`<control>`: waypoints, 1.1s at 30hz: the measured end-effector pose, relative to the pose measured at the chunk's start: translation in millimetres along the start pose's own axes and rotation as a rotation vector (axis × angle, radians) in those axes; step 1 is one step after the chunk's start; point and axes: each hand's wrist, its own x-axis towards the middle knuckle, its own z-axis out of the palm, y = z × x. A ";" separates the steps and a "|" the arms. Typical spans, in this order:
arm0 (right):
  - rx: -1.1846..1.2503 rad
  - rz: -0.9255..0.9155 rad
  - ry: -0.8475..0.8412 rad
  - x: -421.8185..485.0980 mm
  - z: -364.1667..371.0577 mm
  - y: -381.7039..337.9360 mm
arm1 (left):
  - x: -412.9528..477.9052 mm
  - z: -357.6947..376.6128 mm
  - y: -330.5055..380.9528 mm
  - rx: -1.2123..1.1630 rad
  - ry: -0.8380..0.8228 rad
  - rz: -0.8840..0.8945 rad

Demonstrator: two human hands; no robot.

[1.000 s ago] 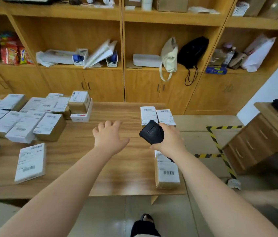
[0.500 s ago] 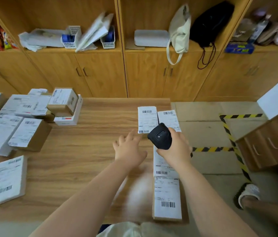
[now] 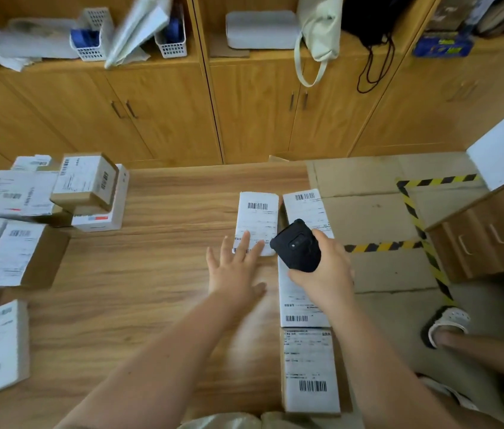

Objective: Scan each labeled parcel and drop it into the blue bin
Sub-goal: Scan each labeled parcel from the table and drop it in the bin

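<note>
Four parcels [image 3: 308, 360] lie label-up on the tabletop [image 3: 157, 274] round the scanner [image 3: 298, 246], barcodes exposed for reading. Right hand [image 3: 325, 274] grips scanner, aimed down; left hand [image 3: 232, 274], fingers straight, touches parcel [image 3: 258, 212] just left of scanner. Blue bin unseen.

Parcel-sorting office: labelled parcels [image 3: 258, 222], wooden cabinets [image 3: 164, 109].

One scanner [image 3: 298, 247], two white baskets [image 3: 89, 41], four parcels [image 3: 258, 218] at right.
</note>
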 end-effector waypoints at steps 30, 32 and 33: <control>-0.476 -0.428 -0.172 -17.9 12.9 -35.5 | -92.3 -6.8 -52.1 -0.056 0.472 -0.433; -0.502 -0.450 -0.185 -23.1 13.9 -35.6 | -98.0 -8.2 -53.3 -0.043 0.466 -0.459; -0.510 -0.455 -0.192 -25.2 14.1 -35.0 | -100.2 -9.2 -53.0 -0.040 0.460 -0.472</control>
